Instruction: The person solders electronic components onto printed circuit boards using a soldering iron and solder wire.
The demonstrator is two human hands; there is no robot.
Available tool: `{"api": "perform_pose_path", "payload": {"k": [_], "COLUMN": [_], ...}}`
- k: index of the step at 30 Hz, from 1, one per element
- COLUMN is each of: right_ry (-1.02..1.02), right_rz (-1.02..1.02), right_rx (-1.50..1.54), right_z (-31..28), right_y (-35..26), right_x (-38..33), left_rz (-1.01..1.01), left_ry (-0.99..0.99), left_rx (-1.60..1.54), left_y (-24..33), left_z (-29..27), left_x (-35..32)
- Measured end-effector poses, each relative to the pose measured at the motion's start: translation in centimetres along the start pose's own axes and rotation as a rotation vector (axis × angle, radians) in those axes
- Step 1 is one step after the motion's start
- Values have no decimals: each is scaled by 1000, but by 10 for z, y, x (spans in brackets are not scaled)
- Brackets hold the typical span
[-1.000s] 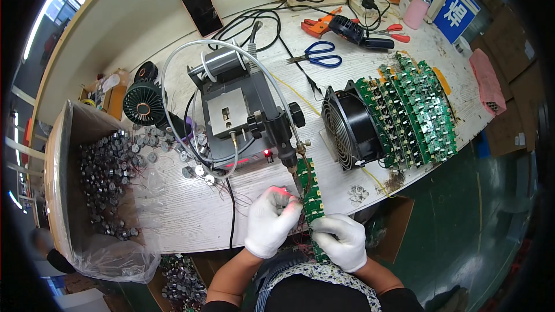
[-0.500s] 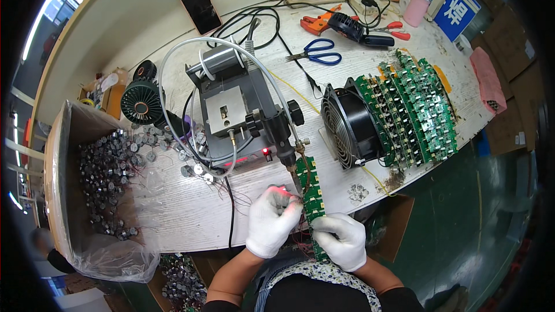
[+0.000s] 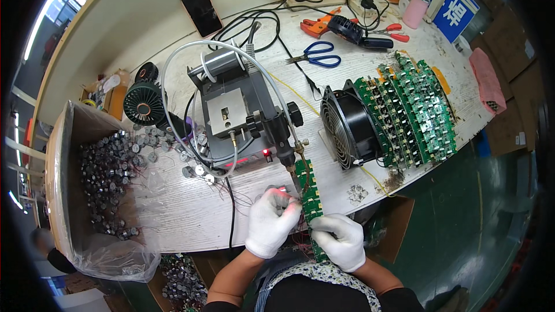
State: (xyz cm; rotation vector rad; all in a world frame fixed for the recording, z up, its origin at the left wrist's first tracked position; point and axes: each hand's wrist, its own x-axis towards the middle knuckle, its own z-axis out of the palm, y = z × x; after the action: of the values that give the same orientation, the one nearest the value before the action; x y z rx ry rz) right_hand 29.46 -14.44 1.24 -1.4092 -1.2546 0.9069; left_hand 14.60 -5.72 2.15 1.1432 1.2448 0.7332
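A long green circuit board strip (image 3: 313, 203) slants from under the soldering iron (image 3: 284, 149) toward my lap. My right hand (image 3: 340, 242), in a white glove, pinches the strip's lower part between thumb and fingers. Also gloved in white, my left hand (image 3: 272, 223) is closed at the strip's left edge, close below the iron's tip. Red light falls on its fingertips, where a small metallic piece partly shows; what the fingers grip is mostly hidden. Thin reddish wires hang between the hands. The iron is clamped to a grey soldering machine (image 3: 226, 112) carrying a solder spool (image 3: 222, 65).
Right of the machine stands a black fan (image 3: 350, 127), beside rows of populated circuit boards (image 3: 416, 112). Blue-handled scissors (image 3: 321, 55), orange pliers (image 3: 317, 26) and a phone (image 3: 202, 11) lie farther back. A plastic-lined box (image 3: 58, 179) of small motors (image 3: 107, 182) is at left.
The strip and my right hand have shifted very slightly; both hands keep their grip. Otherwise the scene looks the same.
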Motion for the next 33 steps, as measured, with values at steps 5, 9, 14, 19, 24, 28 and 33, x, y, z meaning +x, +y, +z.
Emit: {"api": "perform_pose_path", "payload": {"k": [5,9,14,19,24,28,33], "right_ry": [0,-1,-18,-45,-41,-26,-3], "right_rz": [9,6,11,-12,-43,-54,-74], "right_rx": [16,-15,-13,-9,-16,-9,-8], "right_z": [0,-2,-2,-2,-2,-1,0], "right_y": [1,1,-1,-3,-1,2,5], "right_x": [-1,-1,-1,-2,-4,-5,-7], "left_rz": [44,53,149,433,504,542,514], "left_ry": [-18,-77,-69,68,123,161,150], "left_rx": [113,75,155,425,493,508,490], "left_y": [-5,-5,1,3,6,4,6], "left_z": [-3,-7,-7,-2,1,4,5], "left_x": [2,3,0,0,-2,-1,-2]}}
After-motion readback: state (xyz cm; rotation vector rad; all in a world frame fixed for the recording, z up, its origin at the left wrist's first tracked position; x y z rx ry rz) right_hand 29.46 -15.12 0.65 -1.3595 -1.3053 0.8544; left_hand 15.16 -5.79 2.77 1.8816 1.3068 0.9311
